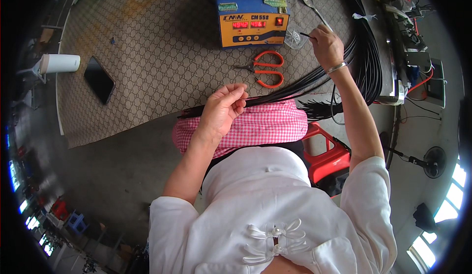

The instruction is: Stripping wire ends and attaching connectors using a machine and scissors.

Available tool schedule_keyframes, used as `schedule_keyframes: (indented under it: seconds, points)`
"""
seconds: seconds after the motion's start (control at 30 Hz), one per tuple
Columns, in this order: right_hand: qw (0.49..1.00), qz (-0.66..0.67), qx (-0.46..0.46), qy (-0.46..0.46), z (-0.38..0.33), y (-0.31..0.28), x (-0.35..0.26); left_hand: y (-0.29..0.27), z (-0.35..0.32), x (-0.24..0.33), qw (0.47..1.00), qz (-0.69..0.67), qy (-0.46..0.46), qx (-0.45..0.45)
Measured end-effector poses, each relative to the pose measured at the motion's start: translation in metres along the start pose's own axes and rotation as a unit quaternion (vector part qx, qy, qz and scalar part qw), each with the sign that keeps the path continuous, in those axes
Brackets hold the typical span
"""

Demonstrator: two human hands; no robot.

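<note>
My right hand, closed in a pinch, holds a thin black stick-like piece; its exact kind is too small to tell. The piece points left over a small clear dish. A bundle of black cables runs down the table's right side and curves across my lap. Just above the lap, my left hand has its fingers curled and thumb pressed in, beside the cable strands; what it holds, if anything, is hidden. Orange-handled scissors lie on the table between the hands, blades to the left.
A blue and orange heating unit with a lit display stands at the back. Behind the dish lies a metal spoon. At left are a phone and a white cup. Pink checked cloth covers my lap, near a red stool.
</note>
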State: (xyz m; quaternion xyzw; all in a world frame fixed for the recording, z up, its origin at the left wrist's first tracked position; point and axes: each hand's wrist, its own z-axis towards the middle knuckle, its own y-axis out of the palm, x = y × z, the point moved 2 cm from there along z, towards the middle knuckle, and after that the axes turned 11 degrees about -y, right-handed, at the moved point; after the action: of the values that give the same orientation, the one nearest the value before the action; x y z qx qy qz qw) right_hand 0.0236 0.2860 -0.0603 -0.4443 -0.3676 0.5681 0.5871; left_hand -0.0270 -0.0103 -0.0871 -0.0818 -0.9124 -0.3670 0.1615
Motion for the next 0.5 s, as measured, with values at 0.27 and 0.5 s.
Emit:
schedule_keyframes:
  seconds: [0.27,0.5]
  points:
    - [0.994,0.095,0.051,0.018,0.008,-0.021,-0.004,-0.002,0.002,0.002,1.0,-0.002,0.0,0.002]
    - [0.968,0.2,0.152,0.006,0.068,-0.06,-0.021,-0.004,0.005,0.001,1.0,-0.023,0.0,-0.012]
